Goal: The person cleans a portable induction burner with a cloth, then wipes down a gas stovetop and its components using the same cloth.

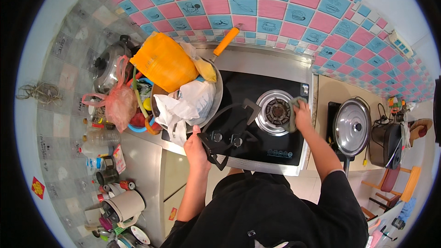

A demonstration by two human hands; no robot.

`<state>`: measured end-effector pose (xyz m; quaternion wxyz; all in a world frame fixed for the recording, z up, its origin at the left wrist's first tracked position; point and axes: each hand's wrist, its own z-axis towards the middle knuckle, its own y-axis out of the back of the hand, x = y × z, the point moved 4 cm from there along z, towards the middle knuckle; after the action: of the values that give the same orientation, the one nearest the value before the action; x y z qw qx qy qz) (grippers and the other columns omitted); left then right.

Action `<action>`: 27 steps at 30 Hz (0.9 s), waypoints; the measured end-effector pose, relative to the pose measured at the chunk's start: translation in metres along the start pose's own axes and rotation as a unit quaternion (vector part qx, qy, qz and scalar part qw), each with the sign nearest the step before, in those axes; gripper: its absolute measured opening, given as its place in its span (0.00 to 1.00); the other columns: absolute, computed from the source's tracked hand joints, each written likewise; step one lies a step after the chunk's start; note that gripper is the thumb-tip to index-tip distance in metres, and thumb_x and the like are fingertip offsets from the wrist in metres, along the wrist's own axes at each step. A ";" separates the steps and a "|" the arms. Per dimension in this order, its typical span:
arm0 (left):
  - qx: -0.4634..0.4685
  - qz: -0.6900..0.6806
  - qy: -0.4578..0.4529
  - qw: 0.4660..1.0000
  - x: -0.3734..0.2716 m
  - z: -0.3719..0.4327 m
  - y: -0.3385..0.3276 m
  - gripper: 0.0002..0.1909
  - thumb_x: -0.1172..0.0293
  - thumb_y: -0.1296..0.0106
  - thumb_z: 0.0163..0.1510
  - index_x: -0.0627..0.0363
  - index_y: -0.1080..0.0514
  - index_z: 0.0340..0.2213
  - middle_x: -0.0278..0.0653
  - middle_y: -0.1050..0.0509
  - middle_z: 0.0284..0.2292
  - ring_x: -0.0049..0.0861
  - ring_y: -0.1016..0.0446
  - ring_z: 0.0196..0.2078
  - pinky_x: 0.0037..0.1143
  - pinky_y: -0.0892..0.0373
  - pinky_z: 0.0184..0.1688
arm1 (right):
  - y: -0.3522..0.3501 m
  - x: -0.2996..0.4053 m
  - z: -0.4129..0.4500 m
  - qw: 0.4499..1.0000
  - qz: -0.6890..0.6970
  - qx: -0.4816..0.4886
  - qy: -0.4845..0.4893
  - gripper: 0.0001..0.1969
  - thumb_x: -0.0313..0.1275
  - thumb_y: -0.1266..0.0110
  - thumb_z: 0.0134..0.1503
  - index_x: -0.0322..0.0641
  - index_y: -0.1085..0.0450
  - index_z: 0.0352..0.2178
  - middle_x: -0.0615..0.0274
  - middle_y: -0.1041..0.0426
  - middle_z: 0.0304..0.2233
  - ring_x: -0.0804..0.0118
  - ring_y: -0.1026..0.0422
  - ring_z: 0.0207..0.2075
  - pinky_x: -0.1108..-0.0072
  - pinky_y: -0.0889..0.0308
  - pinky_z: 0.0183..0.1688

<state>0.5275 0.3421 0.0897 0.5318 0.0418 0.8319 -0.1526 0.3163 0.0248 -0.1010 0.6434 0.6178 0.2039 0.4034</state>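
Note:
My right hand (302, 114) presses a grey-green cloth (292, 115) against the right rim of the round metal gas burner (275, 112), on the black glass cooktop (255, 151). Near the cooktop's front edge, my left hand (197, 150) grips a black pot-support ring (210, 148), raised off the burner, one prong reaching toward the burner. Just beyond the left hand, a metal pan (219, 93) with an orange handle stands over the cooktop's left part. It holds an orange bag (168, 62) and white plastic bags (196, 100).
Left of the pan are a red plastic bag (120, 106), a glass-lidded pot (110, 65) and several bottles. A beige pitcher (125, 206) stands nearer. To the right, a lidded pan (352, 127) rests on a black hob beside a dark appliance (382, 144).

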 end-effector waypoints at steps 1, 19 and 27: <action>-0.004 0.003 0.011 1.000 0.001 -0.002 -0.001 0.22 0.57 0.56 0.57 0.54 0.36 0.13 0.27 0.35 0.14 0.11 0.40 0.15 0.16 0.44 0.17 | -0.004 -0.006 0.020 0.999 0.023 0.040 -0.025 0.13 0.25 0.52 0.47 0.46 0.26 0.36 0.59 0.41 0.50 0.55 0.43 0.51 0.64 0.41 0.49; -0.038 0.026 -0.004 0.999 0.019 -0.009 -0.032 0.21 0.58 0.56 0.57 0.52 0.39 0.13 0.24 0.40 0.14 0.11 0.45 0.15 0.17 0.49 0.17 | -0.012 0.154 -0.008 0.929 -0.141 0.179 0.292 0.10 0.28 0.51 0.46 0.46 0.25 0.30 0.63 0.33 0.40 0.62 0.40 0.48 0.60 0.50 0.56; 0.008 -0.004 0.055 0.998 0.047 0.008 -0.055 0.18 0.58 0.58 0.56 0.49 0.39 0.16 0.29 0.42 0.10 0.20 0.45 0.08 0.21 0.51 0.10 | 0.052 0.069 -0.087 0.931 0.343 -0.119 -0.033 0.05 0.22 0.57 0.45 0.36 0.34 0.19 0.54 0.31 0.26 0.50 0.33 0.32 0.64 0.38 0.36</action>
<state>0.5018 0.2830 0.0558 0.4842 0.0507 0.8590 -0.1585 0.2768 0.1287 -0.0479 0.5410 0.5819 -0.0920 0.6002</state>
